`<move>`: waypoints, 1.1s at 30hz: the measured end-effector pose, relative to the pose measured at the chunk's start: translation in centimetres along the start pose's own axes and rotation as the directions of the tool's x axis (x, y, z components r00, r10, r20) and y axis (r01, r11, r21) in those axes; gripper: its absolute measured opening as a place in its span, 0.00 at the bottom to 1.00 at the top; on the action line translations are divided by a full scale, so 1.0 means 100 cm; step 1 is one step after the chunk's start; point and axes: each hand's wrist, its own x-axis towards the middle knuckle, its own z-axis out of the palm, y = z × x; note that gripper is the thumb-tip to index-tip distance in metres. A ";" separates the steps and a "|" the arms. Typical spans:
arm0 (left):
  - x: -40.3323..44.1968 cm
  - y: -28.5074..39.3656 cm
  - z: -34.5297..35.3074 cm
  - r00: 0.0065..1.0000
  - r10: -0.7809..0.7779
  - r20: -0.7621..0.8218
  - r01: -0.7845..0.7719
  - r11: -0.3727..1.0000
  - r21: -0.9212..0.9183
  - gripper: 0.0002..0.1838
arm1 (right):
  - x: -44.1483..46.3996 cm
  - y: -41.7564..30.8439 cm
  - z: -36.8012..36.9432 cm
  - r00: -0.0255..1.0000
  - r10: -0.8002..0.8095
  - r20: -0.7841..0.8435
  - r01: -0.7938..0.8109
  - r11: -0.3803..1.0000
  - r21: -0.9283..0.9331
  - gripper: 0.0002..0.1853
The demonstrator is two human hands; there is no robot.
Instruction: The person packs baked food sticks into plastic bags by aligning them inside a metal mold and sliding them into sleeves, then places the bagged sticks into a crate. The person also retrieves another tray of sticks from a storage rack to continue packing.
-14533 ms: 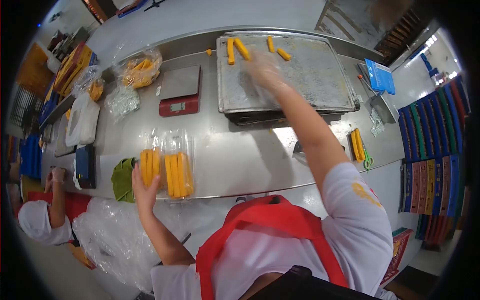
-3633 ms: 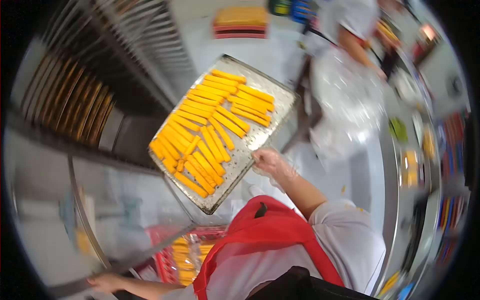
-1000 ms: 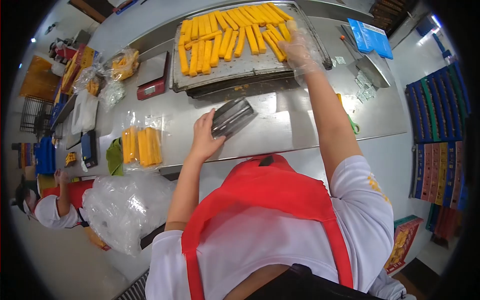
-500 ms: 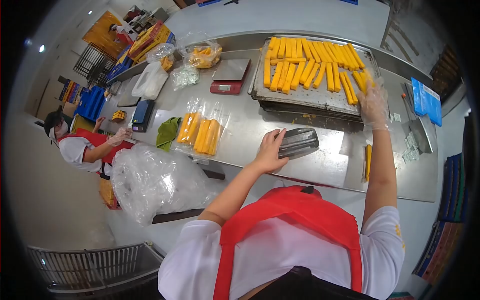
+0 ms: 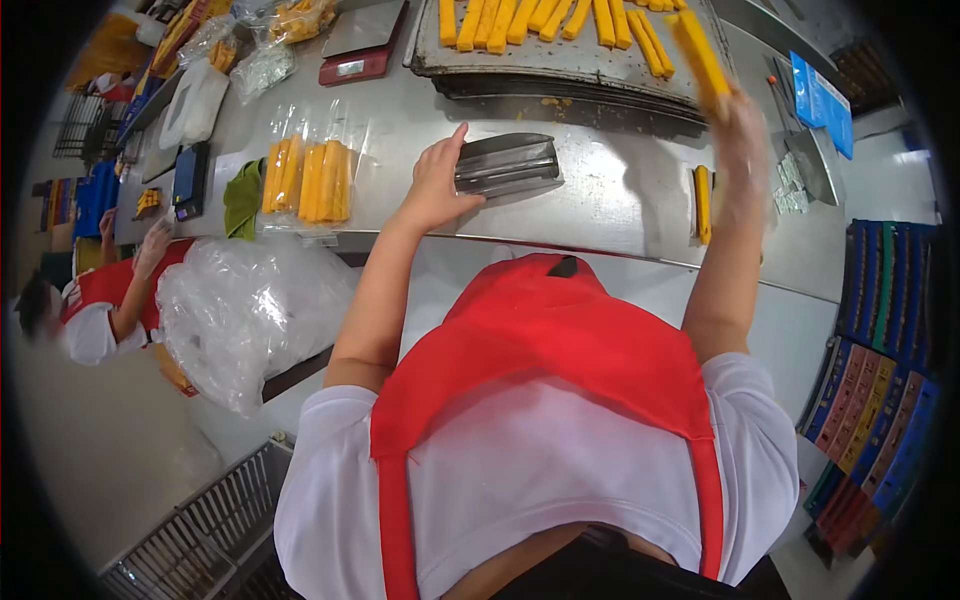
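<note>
My left hand [image 5: 436, 186] is at the left end of a small metal trough [image 5: 508, 163] on the steel table, thumb on the near side and fingers on the far side. Raised off the tray's right side, my right hand [image 5: 738, 130], in a clear plastic glove and slightly blurred, grips yellow food sticks [image 5: 699, 52]; their exact number is unclear. More such sticks [image 5: 493, 20] lie in rows on a worn metal baking tray [image 5: 570, 70], cut off by the top of the view. A lone yellow stick [image 5: 703, 205] lies near the table's front edge.
Two clear bags of yellow sticks [image 5: 325, 180] lie left of the trough, beside a green cloth [image 5: 242, 198]. A red scale [image 5: 352, 66] stands behind them. A big plastic bag [image 5: 255, 310] hangs at the front edge. A co-worker [image 5: 95, 310] is at far left. A blue packet [image 5: 822, 105] is at right.
My right hand has lifted yellow sticks off the tray and come toward me. My left hand stays at the trough. The camera has tilted down and turned, shifting the whole scene.
</note>
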 end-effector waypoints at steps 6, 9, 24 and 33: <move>0.015 0.014 0.001 0.994 0.014 0.108 -0.002 0.993 -0.114 0.55 | -0.073 0.059 0.115 0.786 -0.164 0.596 -0.538 0.292 0.790 0.23; 0.022 0.014 0.008 0.989 0.016 0.146 -0.017 1.000 0.007 0.56 | -0.078 0.030 0.124 0.781 -0.093 0.617 -0.566 0.311 0.764 0.21; 0.020 0.007 0.008 0.977 0.151 0.149 -0.150 0.988 -0.017 0.54 | -0.070 -0.028 0.103 0.805 0.516 0.292 -0.411 0.841 -0.353 0.25; 0.019 0.006 0.010 0.981 0.159 0.114 -0.148 0.984 -0.099 0.47 | 0.030 -0.039 0.075 0.977 -0.160 -0.142 0.000 0.664 -0.748 0.18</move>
